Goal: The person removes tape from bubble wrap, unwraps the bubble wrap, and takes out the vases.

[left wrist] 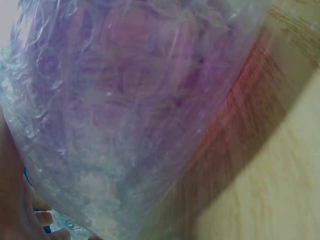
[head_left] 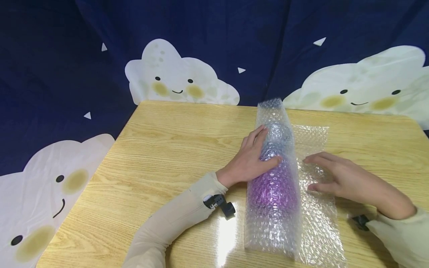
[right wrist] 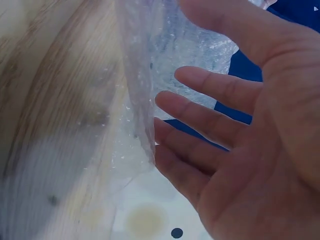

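A purple and bluish object [head_left: 275, 186], its shape blurred by the wrapping, lies under bubble wrap [head_left: 268, 234] that runs lengthwise from the table's front toward its back edge. My left hand [head_left: 249, 160] rests on the left side of this bundle, fingers extended toward the far end and thumb lying across the top. The left wrist view is mostly filled by the purple bundle [left wrist: 125, 85]. To the right, my right hand [head_left: 335, 175] is over the loose flap of bubble wrap [head_left: 318, 219], fingers spread and gripping nothing. In the right wrist view its fingertips are right at the sheet's edge [right wrist: 142, 100].
The wooden table [head_left: 167, 149] stands against a dark blue curtain [head_left: 201, 22] printed with white clouds. Small black cameras [head_left: 219, 203] sit on both sleeves. The wrap's far end reaches the table's back edge.
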### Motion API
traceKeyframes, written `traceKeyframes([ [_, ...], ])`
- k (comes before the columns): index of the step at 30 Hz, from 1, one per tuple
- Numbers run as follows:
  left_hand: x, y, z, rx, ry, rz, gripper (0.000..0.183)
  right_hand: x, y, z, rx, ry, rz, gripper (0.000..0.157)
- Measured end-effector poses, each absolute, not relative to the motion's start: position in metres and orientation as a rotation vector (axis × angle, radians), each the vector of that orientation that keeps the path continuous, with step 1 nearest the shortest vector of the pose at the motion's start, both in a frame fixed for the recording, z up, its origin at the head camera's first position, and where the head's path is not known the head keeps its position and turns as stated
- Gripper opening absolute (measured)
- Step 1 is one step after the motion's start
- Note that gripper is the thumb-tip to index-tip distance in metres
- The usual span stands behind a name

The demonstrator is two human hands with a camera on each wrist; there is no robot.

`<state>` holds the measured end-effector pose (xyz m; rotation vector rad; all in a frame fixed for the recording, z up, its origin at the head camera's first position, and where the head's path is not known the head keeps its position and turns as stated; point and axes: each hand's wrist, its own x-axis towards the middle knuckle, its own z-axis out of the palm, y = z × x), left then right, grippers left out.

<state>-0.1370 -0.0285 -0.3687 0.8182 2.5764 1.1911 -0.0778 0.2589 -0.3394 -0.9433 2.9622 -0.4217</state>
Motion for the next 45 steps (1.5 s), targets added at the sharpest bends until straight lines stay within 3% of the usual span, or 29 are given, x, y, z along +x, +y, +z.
traceKeyframes([
  [12, -0.137, -0.028, -0.369, 0.817, 2.576, 1.187, 0.099, -0.078, 0.262, -0.343, -0.781, 2.786, -0.460, 0.095],
  [45, -0.137, -0.030, -0.368, 0.806, 2.580, 1.176, 0.098, -0.076, 0.263, -0.352, -0.774, 2.696, -0.424, 0.094],
])
